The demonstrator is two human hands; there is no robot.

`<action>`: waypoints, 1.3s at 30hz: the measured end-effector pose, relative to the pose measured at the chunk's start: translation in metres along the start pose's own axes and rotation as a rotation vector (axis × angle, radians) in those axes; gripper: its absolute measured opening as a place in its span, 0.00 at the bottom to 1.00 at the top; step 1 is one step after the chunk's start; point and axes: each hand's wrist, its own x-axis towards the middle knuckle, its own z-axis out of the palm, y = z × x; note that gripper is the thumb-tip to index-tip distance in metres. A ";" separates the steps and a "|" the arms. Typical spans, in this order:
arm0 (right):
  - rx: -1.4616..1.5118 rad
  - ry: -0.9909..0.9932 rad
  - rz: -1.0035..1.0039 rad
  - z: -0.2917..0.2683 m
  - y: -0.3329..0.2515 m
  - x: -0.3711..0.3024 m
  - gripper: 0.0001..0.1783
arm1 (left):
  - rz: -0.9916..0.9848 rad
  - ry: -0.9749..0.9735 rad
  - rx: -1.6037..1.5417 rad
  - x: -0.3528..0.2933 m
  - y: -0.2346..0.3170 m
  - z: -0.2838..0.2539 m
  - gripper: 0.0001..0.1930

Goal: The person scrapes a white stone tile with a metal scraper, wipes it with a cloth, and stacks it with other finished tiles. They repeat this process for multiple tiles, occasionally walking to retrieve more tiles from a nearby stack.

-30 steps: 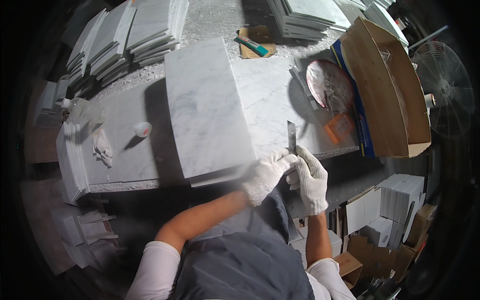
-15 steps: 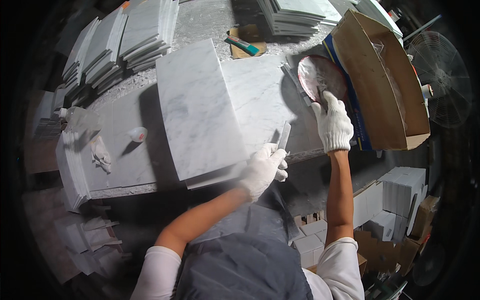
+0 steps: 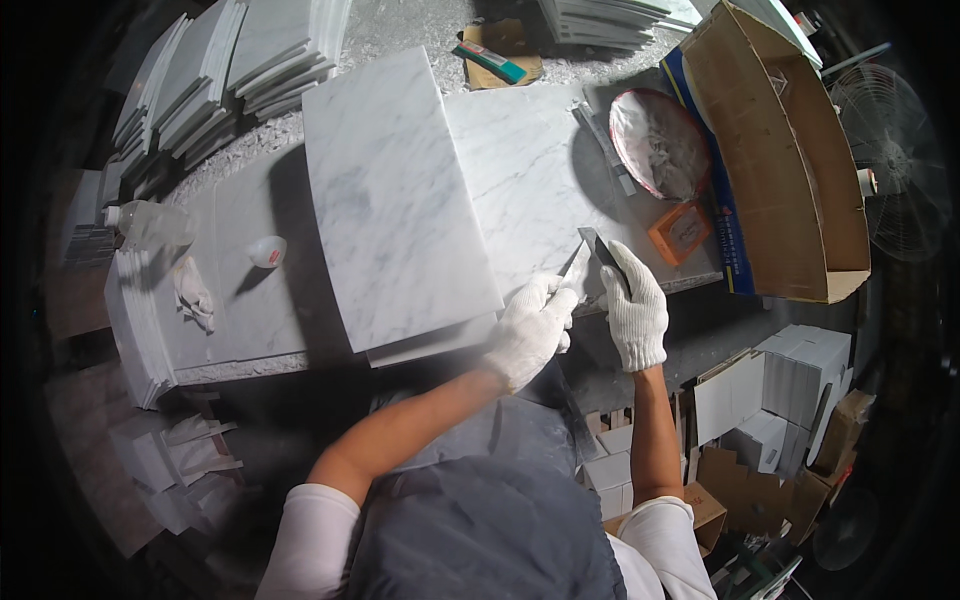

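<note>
White knitted gloves cover both my hands. My left hand (image 3: 532, 328) is closed round a narrow, pale, flat blade-like strip (image 3: 576, 270) that points up and away. Just to its right, my right hand (image 3: 636, 312) grips a dark, thin scraper-like piece (image 3: 606, 252), its far end angled close to the strip's tip. I cannot tell whether the two touch. Left of my hands, a large white marble tile (image 3: 400, 200) lies over another tile (image 3: 430, 340) near the bench's front edge. Beyond my right hand is a round, red-rimmed dish (image 3: 660, 145) with whitish material in it.
An orange box (image 3: 682, 232) and a long open carton (image 3: 790, 160) stand on the right, with a fan (image 3: 890, 150) behind. Tile stacks (image 3: 290, 50) line the back left. A plastic bottle (image 3: 150, 225) and white cup (image 3: 267, 252) are at left; a green-and-white packet (image 3: 490, 62) lies far off.
My right hand has drawn back from the round dish toward my left hand, with the dark scraper-like piece in it. The orange box now shows. My left hand has barely moved.
</note>
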 end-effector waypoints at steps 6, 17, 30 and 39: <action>0.384 -0.341 0.332 -0.004 -0.016 -0.010 0.20 | -0.006 0.022 -0.014 0.004 -0.002 0.000 0.11; 0.199 -0.413 0.262 -0.020 -0.029 0.002 0.19 | 0.025 0.073 0.072 0.006 -0.008 0.001 0.10; 0.025 -0.385 0.060 -0.029 -0.013 0.011 0.20 | 0.065 0.073 0.027 0.008 -0.015 0.001 0.12; 0.045 -0.271 -0.014 -0.005 -0.002 -0.006 0.19 | 0.063 0.037 -0.018 0.008 -0.015 -0.001 0.08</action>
